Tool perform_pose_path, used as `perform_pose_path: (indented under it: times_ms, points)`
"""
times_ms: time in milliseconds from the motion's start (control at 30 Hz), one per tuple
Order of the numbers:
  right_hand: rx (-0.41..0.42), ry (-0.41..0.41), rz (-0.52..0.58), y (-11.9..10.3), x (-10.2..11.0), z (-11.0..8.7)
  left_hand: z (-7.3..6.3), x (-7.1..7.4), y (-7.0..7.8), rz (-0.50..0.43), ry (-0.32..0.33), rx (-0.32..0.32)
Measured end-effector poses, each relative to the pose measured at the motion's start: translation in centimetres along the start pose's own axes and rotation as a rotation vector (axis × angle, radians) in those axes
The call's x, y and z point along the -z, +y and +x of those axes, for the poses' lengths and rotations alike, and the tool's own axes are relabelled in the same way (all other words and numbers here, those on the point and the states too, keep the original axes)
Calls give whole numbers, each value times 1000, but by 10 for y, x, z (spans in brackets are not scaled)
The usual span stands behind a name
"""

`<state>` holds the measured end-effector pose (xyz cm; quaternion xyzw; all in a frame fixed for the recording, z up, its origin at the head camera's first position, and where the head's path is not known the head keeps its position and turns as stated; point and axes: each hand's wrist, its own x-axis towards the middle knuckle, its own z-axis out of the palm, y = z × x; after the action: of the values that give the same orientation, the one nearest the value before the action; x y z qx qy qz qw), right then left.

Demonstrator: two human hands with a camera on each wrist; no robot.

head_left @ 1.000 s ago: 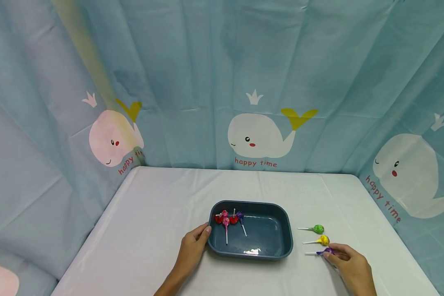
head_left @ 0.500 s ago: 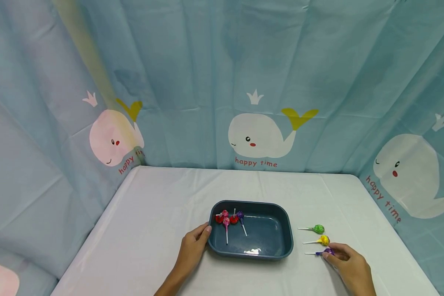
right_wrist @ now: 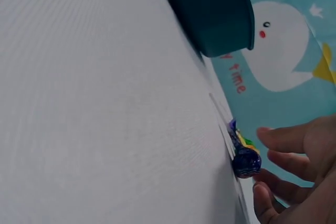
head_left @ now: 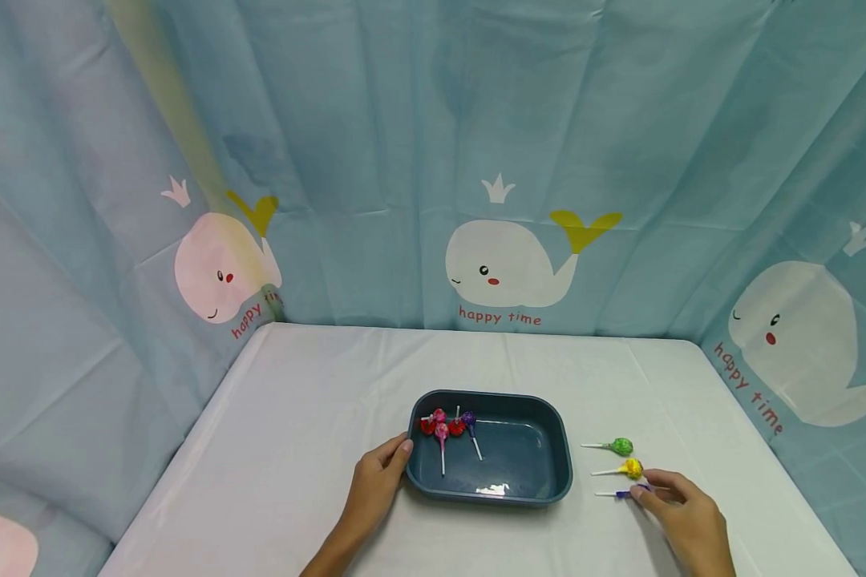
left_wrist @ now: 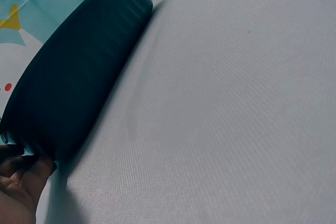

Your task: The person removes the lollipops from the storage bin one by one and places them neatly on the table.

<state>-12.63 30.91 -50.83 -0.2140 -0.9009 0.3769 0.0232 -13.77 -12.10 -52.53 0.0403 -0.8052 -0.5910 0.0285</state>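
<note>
1. Barely a twitch since a second ago: the right hand [head_left: 687, 519] has shifted its fingers a touch, and from above more of the purple lollipop [right_wrist: 246, 162] is covered. Left hand [head_left: 374, 482] looks parked in the same spot.
2. Right hand: fingers loosely bent around that purple candy. In the right-wrist view the thumb stands off it, so I'm not seeing a proper pinch. Can't tell if a fingertip touches.
3. Left hand: thumb and fingers grip its end of the blue tray [head_left: 517, 458], which sits between the two hands on the white table [head_left: 296, 417].
4. Purple one's at the right fingertips, stick aimed trayward. Yellow lollipop [head_left: 633, 469] is just beyond those fingertips, green lollipop [head_left: 623, 447] farther out, sticks the same way.
5. Progress, my guess: partway. Three make a neat row by the right hand; about five sit in the tray, bunched toward the left hand: red ones [head_left: 457, 429], pink ones [head_left: 442, 432], plus a second purple one [head_left: 469, 419]. They overlap, so don't quote my count. I wouldn't call the row finished while fingers surround its purple member.
</note>
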Motion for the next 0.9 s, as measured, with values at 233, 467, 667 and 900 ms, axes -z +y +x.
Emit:
perform_pose_path:
  times_ms: [233, 467, 667, 900]
  points:
    - [-1, 25, 11, -9, 3, -2, 0, 0, 0, 0, -10, -6]
    - [83, 77, 100, -25, 0, -10, 0, 1, 0, 8, -9, -21]
    - [181, 58, 174, -39, -5, -16, 0, 0, -1, 18, -8, -22]
    - [241, 24, 215, -56, -12, -22, 0, 0, -1, 17, -4, -26]
